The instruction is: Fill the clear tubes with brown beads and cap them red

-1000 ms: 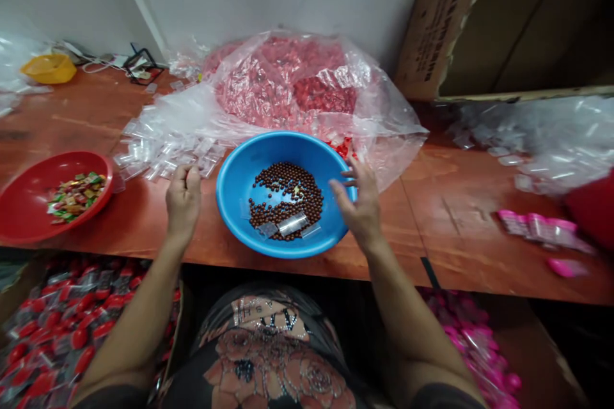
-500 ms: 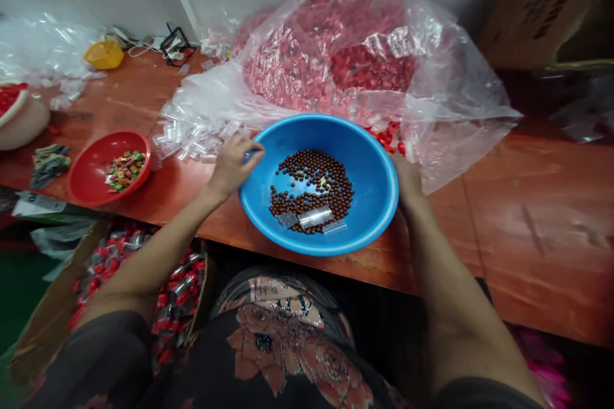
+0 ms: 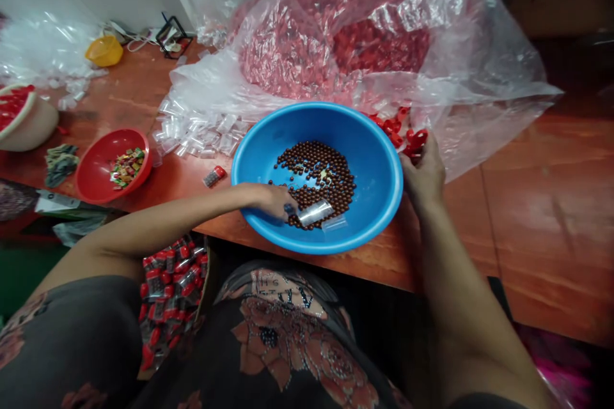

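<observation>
You seem to be gathering parts: left hand [image 3: 274, 200] curled among brown balls [image 3: 336, 172] beside a clear tube [image 3: 315, 212] in the blue basin [image 3: 377, 195], right hand [image 3: 428, 172] at red caps [image 3: 416, 139]; whether either grips, I cannot tell. Next calls for light pinches.

The dark shirt [image 3: 268, 364] of the person carried the only lettering that could be partly read; on its pale patch [image 3: 284, 297], bordering the printed flowers [image 3: 300, 345], stood small, spaced capitals, among them what looked like an H and a G (the folds and blur hid the others); beside these came larger, darker letters, one apparently a V; a white item [image 3: 56, 200] by the left front edge of the desk [image 3: 551, 230] bore dark marks, too small to read.
</observation>
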A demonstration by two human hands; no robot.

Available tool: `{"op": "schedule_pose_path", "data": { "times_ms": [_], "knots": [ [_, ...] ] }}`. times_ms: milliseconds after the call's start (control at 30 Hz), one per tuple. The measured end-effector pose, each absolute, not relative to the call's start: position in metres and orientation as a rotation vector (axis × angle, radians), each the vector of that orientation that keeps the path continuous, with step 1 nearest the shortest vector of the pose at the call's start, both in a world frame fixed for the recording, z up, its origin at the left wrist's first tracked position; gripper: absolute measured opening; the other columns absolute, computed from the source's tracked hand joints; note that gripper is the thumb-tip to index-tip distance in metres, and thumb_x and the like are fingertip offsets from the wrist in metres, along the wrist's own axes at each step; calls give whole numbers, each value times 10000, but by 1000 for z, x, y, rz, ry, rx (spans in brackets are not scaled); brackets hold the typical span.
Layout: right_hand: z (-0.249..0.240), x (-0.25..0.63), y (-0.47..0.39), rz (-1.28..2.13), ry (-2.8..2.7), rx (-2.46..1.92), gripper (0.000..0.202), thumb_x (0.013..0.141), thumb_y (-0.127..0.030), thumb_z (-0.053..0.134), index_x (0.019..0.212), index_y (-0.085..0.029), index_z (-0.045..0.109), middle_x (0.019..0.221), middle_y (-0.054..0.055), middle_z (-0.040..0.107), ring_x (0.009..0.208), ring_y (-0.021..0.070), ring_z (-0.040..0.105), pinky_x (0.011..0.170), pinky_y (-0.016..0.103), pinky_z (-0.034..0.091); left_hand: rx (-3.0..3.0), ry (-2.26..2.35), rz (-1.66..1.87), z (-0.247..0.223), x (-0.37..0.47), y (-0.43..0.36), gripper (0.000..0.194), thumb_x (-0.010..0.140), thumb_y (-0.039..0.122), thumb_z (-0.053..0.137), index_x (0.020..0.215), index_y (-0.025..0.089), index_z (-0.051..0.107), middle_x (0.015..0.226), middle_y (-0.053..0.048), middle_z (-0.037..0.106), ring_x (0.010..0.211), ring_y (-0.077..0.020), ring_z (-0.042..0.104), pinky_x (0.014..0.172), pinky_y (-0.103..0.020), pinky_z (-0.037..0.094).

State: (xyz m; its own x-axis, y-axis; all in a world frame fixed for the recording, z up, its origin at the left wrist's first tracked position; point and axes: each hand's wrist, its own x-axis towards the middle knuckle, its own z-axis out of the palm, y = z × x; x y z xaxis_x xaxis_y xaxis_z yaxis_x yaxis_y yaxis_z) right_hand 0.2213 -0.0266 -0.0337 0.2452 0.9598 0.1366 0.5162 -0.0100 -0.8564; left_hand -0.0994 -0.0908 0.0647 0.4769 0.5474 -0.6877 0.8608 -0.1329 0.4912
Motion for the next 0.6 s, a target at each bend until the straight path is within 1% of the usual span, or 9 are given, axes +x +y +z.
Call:
{"op": "schedule_pose_path", "data": {
  "times_ms": [67, 133, 233, 267, 300, 333, 400, 500, 600],
  "knots": [
    [-35, 224, -32, 647, -1301, -1586, 586, 751, -264, 681, 1321, -213, 554, 964, 56, 678, 735, 144, 561, 744, 336, 445, 1724, 1189, -398, 65, -105, -86, 191, 560, 200, 733, 744, 249, 723, 718, -22, 635, 700, -194, 555, 719, -325, 468],
    [-36, 225, -38, 715, -1159, -1468, 659, 687, -281, 730, 1310, -185, 536, 864, 26, 647, 718, 143, 563, 734, 338, 466, 1527, 1233, -312, 63, -112, -78, 156, 549, 199, 747, 684, 230, 676, 658, -15, 636, 602, -176, 566, 602, -291, 468],
    [-33, 223, -48, 852, -976, -1315, 922, 568, -299, 803, 1391, -206, 398, 803, -27, 603, 708, 149, 580, 740, 361, 500, 1228, 1328, -82, 58, -121, -63, 175, 618, 282, 765, 748, 226, 661, 638, -26, 655, 507, -172, 581, 509, -279, 454],
    [-30, 222, -52, 898, -936, -1292, 963, 539, -303, 819, 1393, -224, 380, 812, -30, 606, 700, 150, 588, 734, 366, 508, 1186, 1380, -3, 56, -124, -58, 169, 661, 315, 755, 762, 221, 657, 617, -27, 647, 486, -169, 576, 503, -279, 450],
    [-27, 220, -55, 938, -903, -1277, 954, 517, -299, 834, 1366, -239, 403, 834, -23, 617, 696, 149, 596, 725, 363, 514, 1187, 1442, 68, 53, -127, -52, 161, 702, 334, 741, 763, 215, 651, 586, -24, 626, 475, -165, 569, 505, -276, 445],
    [-25, 218, -59, 974, -867, -1260, 899, 497, -287, 847, 1305, -247, 454, 860, -12, 630, 694, 146, 604, 710, 351, 519, 1223, 1514, 129, 50, -130, -47, 156, 725, 332, 737, 744, 207, 645, 552, -17, 596, 481, -164, 569, 515, -270, 439],
    [-21, 214, -66, 1037, -781, -1224, 722, 460, -249, 874, 1109, -246, 556, 872, -3, 645, 673, 137, 612, 663, 318, 522, 1365, 1647, 244, 43, -134, -40, 179, 696, 269, 781, 662, 191, 624, 510, -5, 531, 559, -176, 595, 557, -258, 435],
    [-18, 211, -75, 1103, -667, -1224, 500, 457, -240, 899, 845, -225, 585, 737, -24, 631, 600, 130, 601, 596, 285, 520, 1481, 1729, 369, 32, -138, -35, 269, 613, 145, 824, 547, 184, 566, 508, 4, 485, 693, -191, 621, 620, -246, 444],
    [-20, 210, -84, 1163, -630, -1237, 404, 510, -261, 902, 766, -198, 596, 652, -23, 631, 560, 115, 588, 564, 250, 497, 1382, 1729, 356, 20, -135, -33, 272, 627, 140, 812, 542, 180, 557, 487, 9, 499, 586, -169, 581, 582, -270, 462]
  ]
}}
